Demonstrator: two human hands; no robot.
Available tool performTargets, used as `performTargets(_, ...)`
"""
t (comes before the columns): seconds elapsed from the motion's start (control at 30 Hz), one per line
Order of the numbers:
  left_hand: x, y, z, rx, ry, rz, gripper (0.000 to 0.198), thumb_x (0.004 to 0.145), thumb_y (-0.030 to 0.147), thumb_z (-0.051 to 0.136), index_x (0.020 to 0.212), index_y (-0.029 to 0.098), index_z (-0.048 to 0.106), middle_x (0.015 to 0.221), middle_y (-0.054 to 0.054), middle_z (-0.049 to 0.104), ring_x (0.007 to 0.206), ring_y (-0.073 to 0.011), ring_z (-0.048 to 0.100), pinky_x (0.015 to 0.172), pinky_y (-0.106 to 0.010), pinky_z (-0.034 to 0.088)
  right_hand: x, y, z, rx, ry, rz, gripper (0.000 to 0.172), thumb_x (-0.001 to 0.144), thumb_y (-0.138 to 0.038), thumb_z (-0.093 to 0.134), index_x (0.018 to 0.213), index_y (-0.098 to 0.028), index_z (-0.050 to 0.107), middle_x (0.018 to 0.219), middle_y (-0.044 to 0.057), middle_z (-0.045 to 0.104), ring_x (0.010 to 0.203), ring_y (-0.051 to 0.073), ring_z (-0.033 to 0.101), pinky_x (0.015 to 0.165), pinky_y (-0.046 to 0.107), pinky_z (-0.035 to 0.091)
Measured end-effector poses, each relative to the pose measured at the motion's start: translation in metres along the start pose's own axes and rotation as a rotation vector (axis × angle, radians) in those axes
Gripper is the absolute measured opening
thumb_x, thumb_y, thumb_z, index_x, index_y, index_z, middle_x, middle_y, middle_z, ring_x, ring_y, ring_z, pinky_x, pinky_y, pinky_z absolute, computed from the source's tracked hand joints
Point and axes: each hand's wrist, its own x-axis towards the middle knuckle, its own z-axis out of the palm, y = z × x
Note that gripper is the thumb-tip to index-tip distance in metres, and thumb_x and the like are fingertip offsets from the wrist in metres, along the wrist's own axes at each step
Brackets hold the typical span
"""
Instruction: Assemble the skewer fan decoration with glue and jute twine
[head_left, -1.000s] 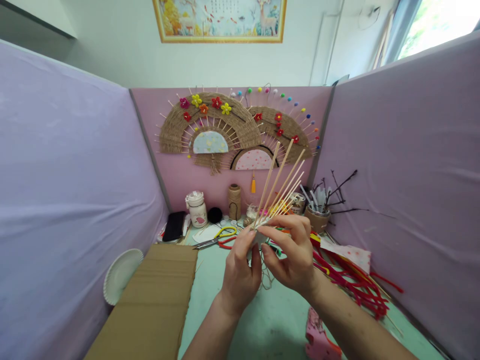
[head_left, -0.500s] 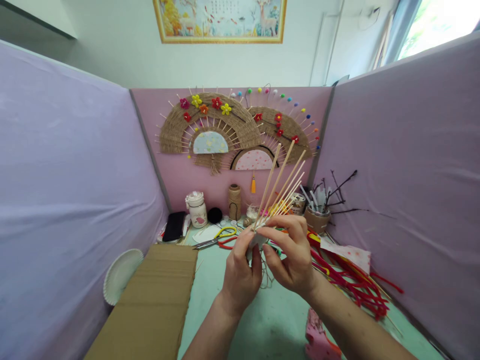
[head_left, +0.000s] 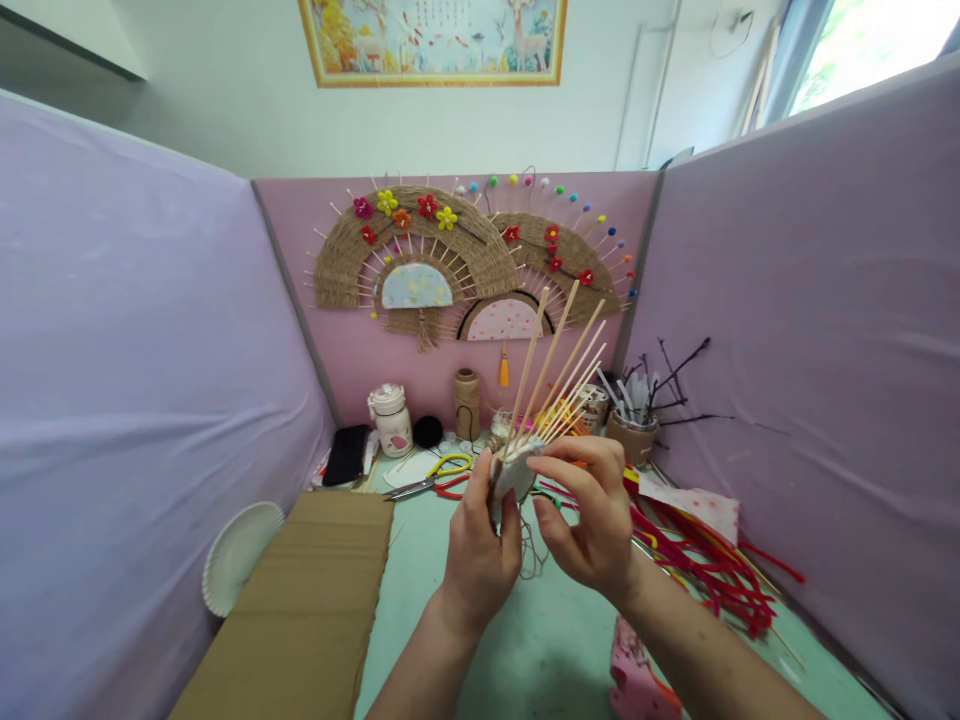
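Observation:
Over the middle of the table, my left hand [head_left: 480, 545] grips a small pale fabric-covered piece [head_left: 517, 472] by its left and lower edge. Several thin wooden sticks [head_left: 551, 380] fan up and to the right from the top of this piece. My right hand [head_left: 596, 515] is at the piece's right side, its index fingertip touching the upper right edge. The right thumb is apart from the fingers, with nothing seen between them. A loose cord [head_left: 532, 560] hangs below the piece.
Cardboard [head_left: 300, 600] and a white paper plate [head_left: 240, 560] lie left. Scissors [head_left: 427, 484], a white jar [head_left: 391, 420] and a twine spool [head_left: 466, 405] stand or lie behind. Red pipe cleaners [head_left: 720, 570] and a pot of twigs [head_left: 634, 435] are right; a pink object [head_left: 637, 675] is near.
The fingers of my right hand have moved off the base of the sticks to the piece's right edge. More of the pale surface now shows. The sticks have shifted slightly left.

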Motion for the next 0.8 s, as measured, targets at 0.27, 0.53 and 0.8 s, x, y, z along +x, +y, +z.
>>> performTargets(0.27,-0.0046,-0.0049,0.0005,-0.098,-0.021,-0.079,0.064,0.093,0.014,0.053,0.15,0.028,0.026,0.141,-0.017,0.053,0.124,-0.0269,0.059,0.099,-0.043,0.052,-0.0028,-0.0002,0.0045,0.014,-0.027,0.018,0.029,0.084,-0.017,0.054,0.113,-0.019,0.056,0.107,0.009,0.054,0.096,0.024,0.052,0.082,0.042,0.041)
performTargets(0.53,-0.003,-0.0023,-0.0001,-0.065,-0.025,-0.025,0.066,0.092,0.011,0.052,0.15,0.027,0.025,0.137,-0.017,0.055,0.123,-0.0258,0.06,0.097,-0.041,0.054,-0.0023,0.0002,0.0032,0.025,-0.001,0.015,0.032,0.084,-0.017,0.055,0.116,-0.017,0.053,0.106,0.009,0.055,0.096,0.024,0.052,0.083,0.042,0.041)
performTargets(0.8,-0.0033,-0.0018,0.0038,-0.157,0.01,-0.002,0.072,0.091,0.008,0.052,0.151,0.028,0.016,0.13,-0.015,0.058,0.119,-0.0214,0.061,0.094,-0.036,0.055,-0.0055,0.0018,0.0051,0.007,0.024,0.041,0.03,0.084,-0.015,0.057,0.114,-0.019,0.055,0.104,0.008,0.056,0.095,0.023,0.053,0.083,0.041,0.043)
